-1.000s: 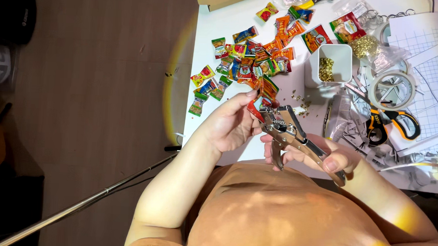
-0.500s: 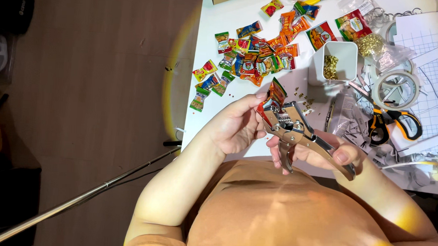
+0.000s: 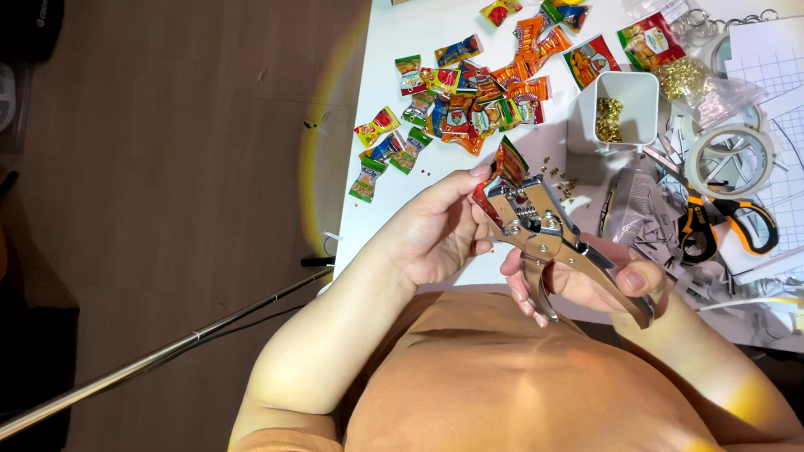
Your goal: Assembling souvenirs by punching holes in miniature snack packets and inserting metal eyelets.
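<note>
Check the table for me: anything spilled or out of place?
Yes. Small gold eyelets lie loose on the white table, beside the white cup that holds more of them, just beyond the plier punch. A few more specks lie near the scattered mini snack packets. Paper scraps litter the right side.

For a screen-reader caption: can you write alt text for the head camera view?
Seen from above, a person's right hand grips metal punch pliers while the left hand feeds a small colourful packet into their head. Beyond, a white table holds scattered miniature snack packets, a white cup of gold eyelets, tape and scissors.
</note>
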